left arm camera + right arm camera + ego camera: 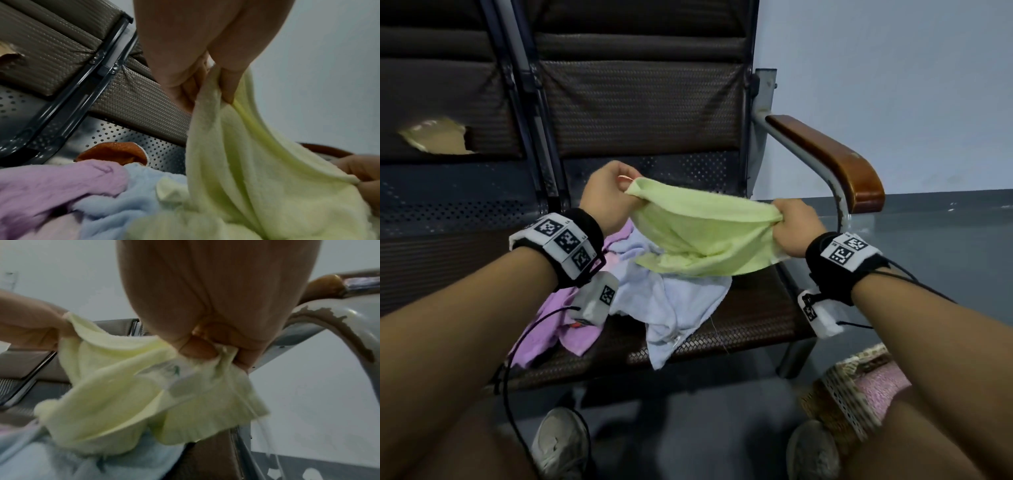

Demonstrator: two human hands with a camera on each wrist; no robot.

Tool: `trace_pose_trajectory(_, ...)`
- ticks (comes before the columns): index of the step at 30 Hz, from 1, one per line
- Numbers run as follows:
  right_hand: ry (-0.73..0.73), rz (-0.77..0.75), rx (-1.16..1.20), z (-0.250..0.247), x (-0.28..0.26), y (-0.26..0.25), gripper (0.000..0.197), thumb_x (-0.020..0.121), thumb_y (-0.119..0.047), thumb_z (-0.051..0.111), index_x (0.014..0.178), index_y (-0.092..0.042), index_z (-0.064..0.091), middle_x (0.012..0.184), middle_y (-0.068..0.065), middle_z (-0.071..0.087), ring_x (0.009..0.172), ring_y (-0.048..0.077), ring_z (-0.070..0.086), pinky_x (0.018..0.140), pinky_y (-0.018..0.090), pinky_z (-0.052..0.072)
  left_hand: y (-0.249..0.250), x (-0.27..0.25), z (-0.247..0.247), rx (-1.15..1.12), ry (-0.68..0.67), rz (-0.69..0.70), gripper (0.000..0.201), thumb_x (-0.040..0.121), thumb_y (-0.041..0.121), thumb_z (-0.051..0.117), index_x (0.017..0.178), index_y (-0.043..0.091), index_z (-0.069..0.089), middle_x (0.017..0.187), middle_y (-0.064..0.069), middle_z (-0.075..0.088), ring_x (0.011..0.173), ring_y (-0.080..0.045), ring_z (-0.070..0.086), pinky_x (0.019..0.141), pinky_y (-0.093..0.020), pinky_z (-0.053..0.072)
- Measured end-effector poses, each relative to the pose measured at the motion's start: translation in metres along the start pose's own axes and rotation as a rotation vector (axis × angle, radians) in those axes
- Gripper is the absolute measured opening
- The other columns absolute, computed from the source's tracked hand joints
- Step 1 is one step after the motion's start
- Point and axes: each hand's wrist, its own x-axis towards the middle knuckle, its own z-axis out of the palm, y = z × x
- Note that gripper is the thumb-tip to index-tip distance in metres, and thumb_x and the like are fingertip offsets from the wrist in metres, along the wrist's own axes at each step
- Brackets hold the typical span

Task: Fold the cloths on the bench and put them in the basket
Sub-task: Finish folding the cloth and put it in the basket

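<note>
A pale green cloth (702,233) hangs stretched between both hands above the bench seat. My left hand (613,195) pinches its far left corner (213,84). My right hand (791,226) grips the bunched right corner (205,353), where a white label shows. The cloth's lower edge sags onto a light blue cloth (671,301) lying crumpled on the seat. A lilac cloth (561,329) lies under my left wrist, and an orange cloth (115,152) shows behind the pile in the left wrist view. The woven basket (839,390) stands on the floor at lower right, with pink fabric inside.
The bench (750,318) has a dark woven seat, a padded back and a perforated metal panel. A wooden armrest (835,157) on a metal tube stands just right of my right hand. The neighbouring seat back is torn (434,137). My shoes (561,442) are on the grey floor below.
</note>
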Motion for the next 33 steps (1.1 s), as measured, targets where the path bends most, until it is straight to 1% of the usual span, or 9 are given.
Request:
trace_pose_trajectory(3, 0.053, -0.021, 0.235, -0.028, 0.002, -0.009, 0.031, 0.080, 0.005, 0.038, 0.063, -0.020, 0.048, 0.065, -0.001, 0.050, 0.074, 0.027, 0.051, 0.067, 0.032, 0.038, 0.018, 0.003, -0.010, -0.151, -0.038, -0.037, 0.022, 0.080, 0.000, 0.077, 0.100, 0.006, 0.071, 0.092, -0.014, 0.072, 0.081, -0.021, 0.067, 0.078, -0.042, 0.056)
trace_pose_trajectory(5, 0.072, -0.068, 0.236, -0.047, 0.003, -0.018, 0.028, 0.086, -0.005, 0.040, 0.063, -0.018, 0.049, 0.066, 0.001, 0.052, 0.074, 0.030, 0.054, 0.064, 0.031, 0.039, 0.033, 0.007, -0.017, -0.219, -0.018, -0.077, 0.011, 0.084, 0.010, 0.077, 0.094, 0.005, 0.074, 0.084, -0.014, 0.072, 0.072, -0.022, 0.066, 0.070, -0.044, 0.056)
trace_pose_trajectory(9, 0.075, -0.171, 0.126, -0.084, 0.005, -0.038, 0.055, 0.090, -0.064, 0.048, 0.074, -0.015, 0.065, 0.075, 0.007, 0.068, 0.074, 0.028, 0.065, 0.065, 0.038, 0.051, 0.064, 0.022, -0.030, -0.334, 0.089, -0.067, 0.028, 0.093, 0.032, 0.067, 0.080, 0.007, 0.070, 0.076, -0.009, 0.066, 0.062, -0.016, 0.061, 0.059, -0.027, 0.049)
trace_pose_trajectory(11, 0.105, -0.233, 0.091, -0.099, 0.006, -0.046, 0.068, 0.088, -0.075, 0.048, 0.081, -0.010, 0.069, 0.080, 0.009, 0.071, 0.076, 0.027, 0.067, 0.070, 0.040, 0.053, 0.077, 0.029, -0.036, -0.277, 0.128, -0.009, 0.033, 0.098, 0.033, 0.061, 0.073, 0.011, 0.065, 0.074, -0.006, 0.062, 0.062, -0.015, 0.057, 0.058, -0.027, 0.045)
trace_pose_trajectory(15, 0.132, -0.331, 0.044, -0.122, 0.011, -0.053, 0.041, 0.090, -0.054, 0.065, 0.088, -0.013, 0.062, 0.093, 0.006, 0.068, 0.086, 0.025, 0.064, 0.074, 0.035, 0.048, 0.092, 0.039, -0.049, -0.249, 0.128, 0.081, 0.021, 0.096, 0.023, 0.063, 0.077, 0.017, 0.070, 0.074, -0.001, 0.068, 0.065, -0.013, 0.063, 0.060, -0.026, 0.052)
trace_pose_trajectory(18, 0.075, -0.301, 0.102, -0.138, 0.012, -0.053, 0.029, 0.084, -0.035, 0.077, 0.087, -0.011, 0.061, 0.078, -0.002, 0.062, 0.072, 0.016, 0.057, 0.062, 0.022, 0.044, 0.094, 0.043, -0.061, -0.222, 0.066, 0.096, 0.010, 0.083, 0.009, 0.078, 0.087, 0.018, 0.076, 0.083, -0.001, 0.076, 0.073, -0.012, 0.071, 0.068, -0.027, 0.058)
trace_pose_trajectory(24, -0.032, -0.175, 0.189, -0.148, 0.010, -0.057, 0.042, 0.075, -0.056, 0.080, 0.069, -0.016, 0.069, 0.061, -0.007, 0.063, 0.055, 0.005, 0.057, 0.054, 0.017, 0.043, 0.087, 0.049, -0.065, -0.153, 0.065, -0.012, 0.017, 0.076, 0.025, 0.085, 0.087, 0.013, 0.078, 0.090, -0.011, 0.075, 0.078, -0.020, 0.068, 0.075, -0.035, 0.057)
trace_pose_trajectory(28, -0.022, -0.075, 0.331, -0.139, 0.014, -0.063, 0.070, 0.082, -0.064, 0.068, 0.085, 0.005, 0.066, 0.073, 0.006, 0.065, 0.066, 0.018, 0.061, 0.070, 0.036, 0.055, 0.084, 0.052, -0.055, -0.137, 0.142, -0.088, 0.034, 0.085, 0.040, 0.074, 0.079, 0.007, 0.075, 0.081, -0.004, 0.071, 0.073, -0.017, 0.063, 0.070, -0.032, 0.050)
trace_pose_trajectory(33, -0.005, 0.076, 0.581, -0.124, 0.014, -0.081, 0.035, 0.094, -0.035, 0.065, 0.088, 0.000, 0.069, 0.094, 0.017, 0.073, 0.082, 0.030, 0.069, 0.090, 0.054, 0.057, 0.108, 0.035, -0.020, -0.475, 0.123, -0.153, 0.022, 0.093, 0.023, 0.068, 0.078, 0.007, 0.071, 0.071, -0.004, 0.069, 0.053, -0.011, 0.062, 0.052, -0.022, 0.049)
